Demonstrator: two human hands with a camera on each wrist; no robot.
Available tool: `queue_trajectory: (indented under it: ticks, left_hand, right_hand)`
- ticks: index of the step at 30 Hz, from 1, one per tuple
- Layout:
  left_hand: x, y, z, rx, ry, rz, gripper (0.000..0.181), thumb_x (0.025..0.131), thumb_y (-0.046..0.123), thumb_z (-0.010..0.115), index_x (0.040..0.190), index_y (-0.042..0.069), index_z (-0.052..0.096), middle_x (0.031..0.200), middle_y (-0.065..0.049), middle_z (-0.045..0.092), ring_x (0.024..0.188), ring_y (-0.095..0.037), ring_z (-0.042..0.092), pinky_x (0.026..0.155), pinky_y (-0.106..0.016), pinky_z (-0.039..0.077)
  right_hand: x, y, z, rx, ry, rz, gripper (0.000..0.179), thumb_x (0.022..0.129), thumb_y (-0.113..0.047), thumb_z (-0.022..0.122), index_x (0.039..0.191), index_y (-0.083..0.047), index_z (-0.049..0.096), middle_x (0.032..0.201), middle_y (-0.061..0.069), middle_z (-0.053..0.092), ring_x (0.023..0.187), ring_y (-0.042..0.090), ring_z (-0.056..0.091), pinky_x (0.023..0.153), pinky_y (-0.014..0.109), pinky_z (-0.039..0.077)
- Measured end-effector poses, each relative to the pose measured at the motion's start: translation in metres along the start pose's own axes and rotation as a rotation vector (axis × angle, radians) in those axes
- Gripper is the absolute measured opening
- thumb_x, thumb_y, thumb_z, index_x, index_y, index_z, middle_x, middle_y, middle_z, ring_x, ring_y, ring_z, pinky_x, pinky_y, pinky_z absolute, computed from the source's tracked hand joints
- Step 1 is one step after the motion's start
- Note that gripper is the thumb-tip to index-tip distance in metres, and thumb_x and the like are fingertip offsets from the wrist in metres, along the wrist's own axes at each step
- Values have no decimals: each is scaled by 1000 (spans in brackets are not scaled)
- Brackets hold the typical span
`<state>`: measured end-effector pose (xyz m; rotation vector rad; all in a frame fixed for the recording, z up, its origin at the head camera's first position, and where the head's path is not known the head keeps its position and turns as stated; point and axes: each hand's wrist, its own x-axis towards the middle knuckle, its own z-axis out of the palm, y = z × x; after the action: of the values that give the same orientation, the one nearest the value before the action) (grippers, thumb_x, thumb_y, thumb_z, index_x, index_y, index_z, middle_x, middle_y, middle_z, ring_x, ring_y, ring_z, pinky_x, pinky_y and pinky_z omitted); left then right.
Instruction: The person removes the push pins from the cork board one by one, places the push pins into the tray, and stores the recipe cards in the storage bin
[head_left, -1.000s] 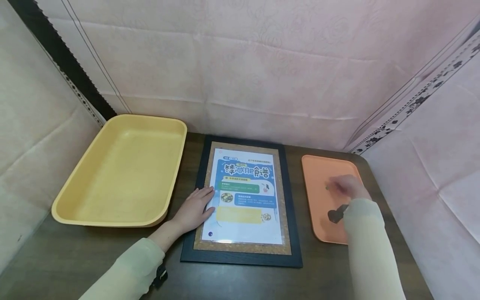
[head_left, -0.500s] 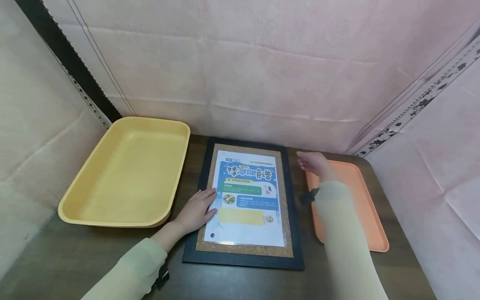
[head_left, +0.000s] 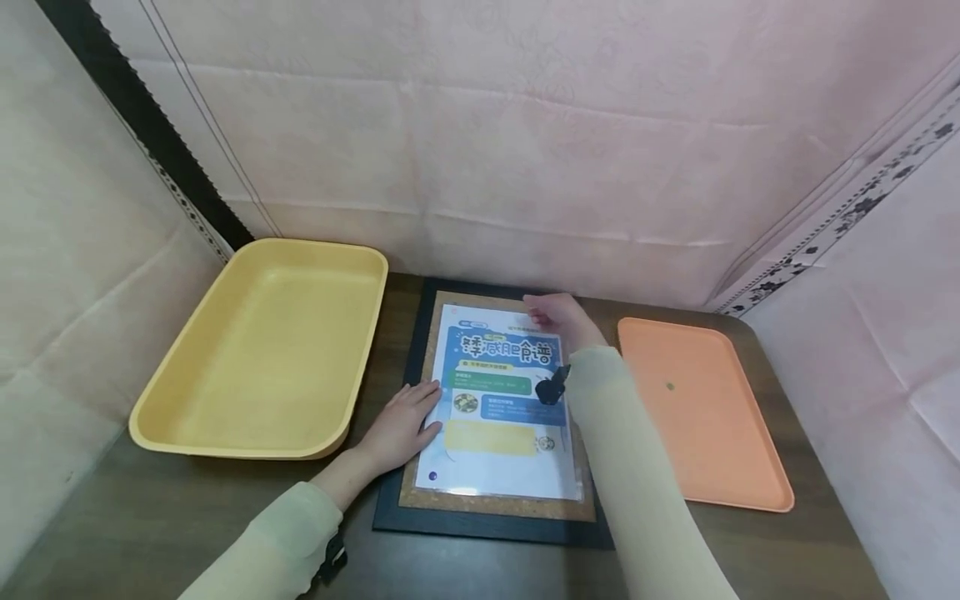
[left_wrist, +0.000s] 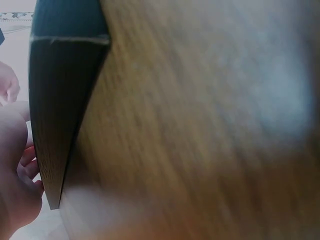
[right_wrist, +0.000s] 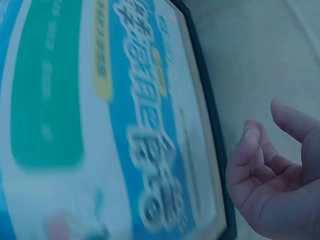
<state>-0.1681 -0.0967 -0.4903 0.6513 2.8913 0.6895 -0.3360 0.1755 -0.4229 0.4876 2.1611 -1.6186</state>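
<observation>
A printed sheet (head_left: 495, 467) with large blue lettering lies on a cork board (head_left: 495, 503) in a dark frame (head_left: 495, 537). My left hand (head_left: 396, 431) rests flat over the frame's left side, fingertips at the sheet's edge. The left wrist view catches the frame's dark corner (left_wrist: 65, 85) and part of that hand. Over the top right corner of the sheet, my right hand (head_left: 566, 322) has its fingers bent inward. In the right wrist view its thumb stands apart from the bent fingers (right_wrist: 245, 155); I cannot tell whether they hold something small.
An orange tray (head_left: 712, 442) on the right bears a small green piece (head_left: 670, 386). On the left stands a deep yellow tray (head_left: 277, 350). A round purple dot (head_left: 432, 476) shows at the sheet's lower left. Pale cloth (head_left: 480, 167) hangs behind the brown table (head_left: 420, 575).
My right hand has moved left from over the orange tray to the sheet's top right corner, uncovering the small green piece. My left hand has stayed on the frame.
</observation>
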Motion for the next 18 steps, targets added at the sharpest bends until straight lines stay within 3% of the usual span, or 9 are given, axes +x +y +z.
queue_trajectory:
  ticks: [3, 10, 18]
  left_hand:
    - [-1, 0, -1, 7, 3, -2, 57, 91, 33, 59, 139, 5, 44, 147, -9, 41, 139, -24, 33, 116, -45, 23]
    - [-2, 2, -2, 11, -1, 1, 56, 92, 33, 58, 138, 5, 45, 147, -8, 41, 139, -24, 33, 116, -45, 23]
    - [-2, 3, -2, 24, -3, 0, 56, 92, 33, 58, 139, 6, 44, 147, -8, 41, 139, -24, 34, 116, -45, 24]
  right_hand:
    - [4, 0, 18, -44, -15, -9, 35, 89, -31, 63, 114, -7, 61, 88, 2, 56, 81, 16, 55, 78, 25, 49]
    - [6, 7, 52, -97, -36, -113, 30, 91, -30, 59, 110, -7, 64, 87, 1, 59, 80, 13, 57, 76, 23, 49]
    - [3, 7, 83, -120, -66, -135, 31, 89, -34, 63, 112, -14, 64, 101, 5, 63, 94, 19, 60, 87, 30, 51]
